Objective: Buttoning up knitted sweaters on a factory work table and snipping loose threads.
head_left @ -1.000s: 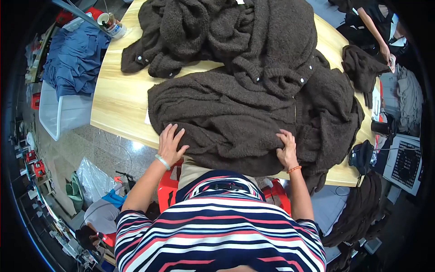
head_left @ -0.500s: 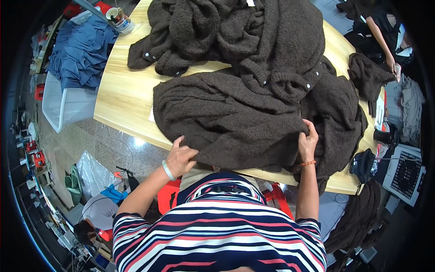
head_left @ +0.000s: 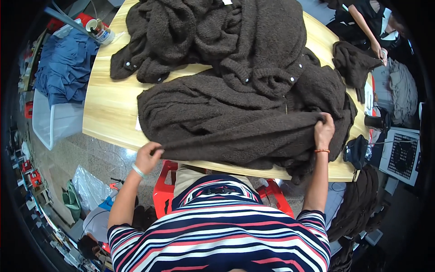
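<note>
A dark brown knit garment (head_left: pixel 226 131) lies spread along the near side of the wooden table (head_left: pixel 104 104). My left hand (head_left: pixel 148 157) pinches its near left edge, just off the table's front edge. My right hand (head_left: pixel 324 129) grips the fabric farther right, and the cloth is stretched in a taut fold between both hands. Beyond it a heap of similar dark brown knitwear (head_left: pixel 272 36) covers the far part of the table, with small shiny buttons on some cuffs. Where the garments overlap, I cannot tell one from another.
At the left a clear plastic bin (head_left: pixel 43 122) holds blue cloth (head_left: pixel 68 68). A cup (head_left: pixel 93 26) and a jar stand on the table's far left corner. A red stool (head_left: pixel 164 186) is below me. At the far right, another person's hand (head_left: pixel 377 49) holds brown cloth.
My hands have moved apart, left hand to the left and right hand to the right and farther away. My left hand has taken hold of the edge, and the fabric is pulled taut.
</note>
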Tool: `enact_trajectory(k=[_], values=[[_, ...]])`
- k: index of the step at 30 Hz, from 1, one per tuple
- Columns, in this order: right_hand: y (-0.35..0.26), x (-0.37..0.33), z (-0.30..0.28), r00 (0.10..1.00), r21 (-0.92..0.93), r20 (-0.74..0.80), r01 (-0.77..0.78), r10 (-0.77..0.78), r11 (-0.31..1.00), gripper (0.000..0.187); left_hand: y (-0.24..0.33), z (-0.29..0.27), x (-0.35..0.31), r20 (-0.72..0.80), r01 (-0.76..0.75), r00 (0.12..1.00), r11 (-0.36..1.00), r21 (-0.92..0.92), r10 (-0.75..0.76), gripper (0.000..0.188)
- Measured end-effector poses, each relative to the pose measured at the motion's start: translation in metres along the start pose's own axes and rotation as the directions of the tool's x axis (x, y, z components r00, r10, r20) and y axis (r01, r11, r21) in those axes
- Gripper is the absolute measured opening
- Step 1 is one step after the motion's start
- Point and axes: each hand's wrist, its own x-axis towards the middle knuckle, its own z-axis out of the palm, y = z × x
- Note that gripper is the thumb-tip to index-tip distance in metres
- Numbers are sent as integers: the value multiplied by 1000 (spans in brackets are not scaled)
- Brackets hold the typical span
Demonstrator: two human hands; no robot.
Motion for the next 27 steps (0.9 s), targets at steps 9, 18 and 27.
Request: enact_trajectory(k=[9, 18, 27], values=[[-140, -11, 51, 781, 280, 462, 321, -420, 905, 40, -24, -3, 57, -190, 67, 979, 998, -23, -70, 27], [-150, -45, 128, 725, 146, 549, 407, -416, 902, 50, -81, -30, 156, -481, -70, 817, 882, 465, 318, 64], [-103, -55, 75, 678, 543, 725, -455, -121, 706, 28, -58, -35, 155, -219, 176, 970, 933, 314, -109, 36]])
